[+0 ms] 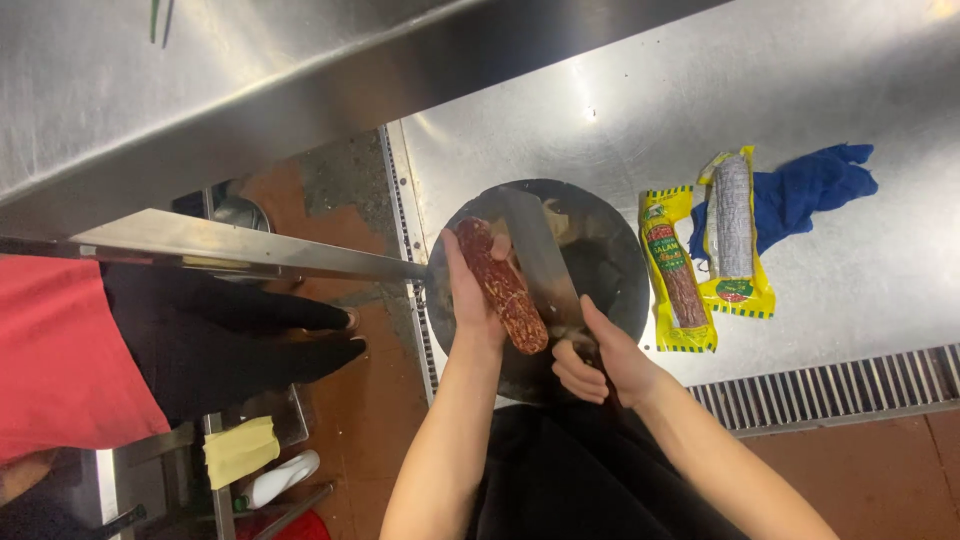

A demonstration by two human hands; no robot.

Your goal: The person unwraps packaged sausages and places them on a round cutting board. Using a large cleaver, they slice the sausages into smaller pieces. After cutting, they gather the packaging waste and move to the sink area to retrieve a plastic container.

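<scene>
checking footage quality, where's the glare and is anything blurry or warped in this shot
Head view: hard glare spots on the steel counter, top middle and far top right corner; the steel ledge is streaked with soft reflections. The salami, left hand, right hand and knife are slightly soft. Straight edges bow, a wide-lens warp. The floor area at left sits in shadow.

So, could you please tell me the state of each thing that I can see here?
salami: unwrapped, held in left hand over the board
knife: blade flat beside the salami, handle gripped by right hand
round cutting board: dark, lying on the steel table
two salami packs: lying flat, apparently sealed
blue cloth: crumpled
</scene>
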